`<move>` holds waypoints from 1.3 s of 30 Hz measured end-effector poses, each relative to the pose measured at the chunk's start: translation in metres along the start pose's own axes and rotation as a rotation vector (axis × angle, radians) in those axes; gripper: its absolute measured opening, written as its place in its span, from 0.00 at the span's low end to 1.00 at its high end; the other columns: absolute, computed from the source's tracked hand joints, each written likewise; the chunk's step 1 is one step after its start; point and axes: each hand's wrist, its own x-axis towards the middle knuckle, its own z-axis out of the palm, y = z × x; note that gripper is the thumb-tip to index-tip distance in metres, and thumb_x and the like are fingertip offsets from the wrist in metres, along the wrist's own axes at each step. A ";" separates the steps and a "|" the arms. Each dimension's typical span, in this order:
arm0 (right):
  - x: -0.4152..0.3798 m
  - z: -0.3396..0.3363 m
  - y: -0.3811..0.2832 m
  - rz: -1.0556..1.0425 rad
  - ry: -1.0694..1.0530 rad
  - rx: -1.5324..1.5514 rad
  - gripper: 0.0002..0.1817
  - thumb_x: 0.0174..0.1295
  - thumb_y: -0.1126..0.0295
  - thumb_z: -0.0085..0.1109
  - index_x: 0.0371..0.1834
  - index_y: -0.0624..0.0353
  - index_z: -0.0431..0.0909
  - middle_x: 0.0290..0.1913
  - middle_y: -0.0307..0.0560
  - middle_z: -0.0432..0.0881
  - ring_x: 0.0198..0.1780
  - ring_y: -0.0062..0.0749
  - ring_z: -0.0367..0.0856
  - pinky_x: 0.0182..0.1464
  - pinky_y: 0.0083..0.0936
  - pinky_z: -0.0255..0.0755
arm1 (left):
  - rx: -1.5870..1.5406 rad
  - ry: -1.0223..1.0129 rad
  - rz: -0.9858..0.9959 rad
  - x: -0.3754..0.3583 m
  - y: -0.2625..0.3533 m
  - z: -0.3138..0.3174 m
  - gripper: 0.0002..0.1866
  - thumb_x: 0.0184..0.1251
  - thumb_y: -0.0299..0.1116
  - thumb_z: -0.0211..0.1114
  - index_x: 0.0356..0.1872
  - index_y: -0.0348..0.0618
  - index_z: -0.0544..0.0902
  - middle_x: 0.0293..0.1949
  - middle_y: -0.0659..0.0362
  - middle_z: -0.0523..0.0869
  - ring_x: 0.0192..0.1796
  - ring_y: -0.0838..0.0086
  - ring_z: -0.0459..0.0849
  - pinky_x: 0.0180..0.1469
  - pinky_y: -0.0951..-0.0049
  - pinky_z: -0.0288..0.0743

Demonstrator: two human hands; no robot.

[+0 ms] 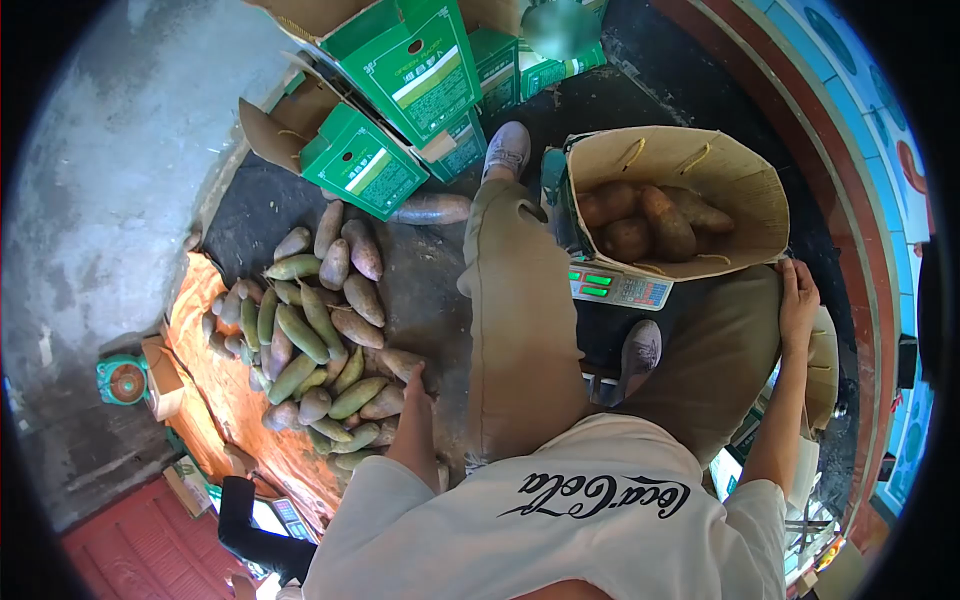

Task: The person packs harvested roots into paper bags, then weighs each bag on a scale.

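Observation:
My left hand (417,384) is closed round the end of a long brownish radish (400,362) at the right edge of a heap; its fingers are partly hidden. Green radishes (301,334) and pinkish-brown ones lie together in that heap, on the floor to my left. My right hand (797,292) rests by my right knee with fingers extended, their tips close to the near right corner of an open carton (745,180). Several reddish-brown radishes (668,222) lie inside this carton. It stands on a scale (620,288) with lit green displays.
Green printed cartons (420,75) are stacked ahead on the left, one with flaps open. A single large radish (430,209) lies beside them. Orange sheeting (205,345) spreads under and left of the heap. A dark sleeve (250,530) of another person shows at lower left.

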 end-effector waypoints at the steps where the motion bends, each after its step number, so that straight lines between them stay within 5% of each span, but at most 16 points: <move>1: -0.001 0.000 -0.003 -0.050 0.033 -0.094 0.13 0.68 0.65 0.52 0.37 0.64 0.79 0.34 0.46 0.82 0.37 0.31 0.79 0.44 0.24 0.71 | -0.041 -0.071 -0.010 -0.006 -0.006 0.002 0.37 0.45 0.51 0.75 0.57 0.52 0.72 0.49 0.56 0.80 0.46 0.60 0.79 0.41 0.57 0.73; 4: -0.009 0.003 -0.021 -0.227 0.132 -0.333 0.08 0.64 0.67 0.55 0.36 0.61 0.79 0.35 0.54 0.81 0.39 0.47 0.80 0.41 0.34 0.73 | -0.217 -0.297 -0.093 -0.032 -0.012 0.014 0.34 0.47 0.54 0.72 0.56 0.56 0.73 0.48 0.58 0.80 0.48 0.62 0.77 0.43 0.59 0.71; 8: -0.020 0.010 -0.044 -0.388 0.152 -0.393 0.06 0.60 0.69 0.59 0.35 0.60 0.79 0.34 0.51 0.80 0.40 0.46 0.79 0.42 0.37 0.72 | -0.222 -0.731 -0.012 -0.081 0.002 0.023 0.30 0.52 0.53 0.68 0.56 0.58 0.73 0.49 0.60 0.80 0.48 0.64 0.77 0.43 0.59 0.70; 17: -0.032 0.023 -0.065 -0.558 0.047 -0.458 0.10 0.54 0.67 0.63 0.35 0.60 0.78 0.36 0.48 0.79 0.43 0.43 0.77 0.47 0.36 0.70 | -0.061 -0.783 0.699 -0.287 0.091 0.045 0.30 0.58 0.51 0.64 0.59 0.48 0.72 0.53 0.61 0.81 0.53 0.66 0.78 0.45 0.65 0.70; 20: -0.033 0.024 -0.062 -0.565 -0.006 -0.438 0.10 0.54 0.68 0.63 0.35 0.61 0.79 0.36 0.48 0.80 0.43 0.43 0.77 0.48 0.37 0.70 | -0.022 -0.906 0.869 -0.348 0.108 0.049 0.42 0.54 0.47 0.69 0.68 0.42 0.62 0.65 0.55 0.69 0.65 0.61 0.69 0.64 0.56 0.62; 26: -0.032 0.025 -0.054 -0.591 0.027 -0.438 0.09 0.53 0.66 0.64 0.31 0.59 0.79 0.34 0.47 0.80 0.42 0.41 0.77 0.48 0.36 0.69 | 0.222 -1.094 1.207 -0.451 0.109 0.097 0.41 0.54 0.44 0.70 0.67 0.36 0.62 0.60 0.51 0.73 0.62 0.63 0.72 0.65 0.62 0.63; 32: -0.033 0.025 -0.051 -0.583 0.049 -0.434 0.08 0.53 0.66 0.63 0.29 0.58 0.78 0.33 0.46 0.80 0.41 0.40 0.78 0.48 0.35 0.69 | 0.387 -0.935 1.195 -0.504 0.070 0.176 0.40 0.51 0.41 0.71 0.63 0.31 0.67 0.55 0.49 0.77 0.57 0.64 0.76 0.58 0.67 0.68; 37: -0.034 0.025 -0.049 -0.575 0.048 -0.461 0.08 0.53 0.65 0.63 0.29 0.58 0.78 0.33 0.46 0.80 0.42 0.39 0.77 0.48 0.35 0.69 | 0.730 -0.860 1.464 -0.475 0.047 0.243 0.34 0.47 0.46 0.73 0.53 0.34 0.77 0.49 0.50 0.82 0.51 0.67 0.80 0.53 0.70 0.72; 39: -0.034 0.025 -0.050 -0.569 0.042 -0.459 0.08 0.54 0.65 0.63 0.30 0.57 0.78 0.34 0.45 0.80 0.42 0.39 0.77 0.48 0.35 0.69 | 0.933 -0.679 1.609 -0.473 0.035 0.256 0.35 0.42 0.48 0.74 0.52 0.37 0.78 0.48 0.45 0.81 0.50 0.59 0.81 0.53 0.65 0.74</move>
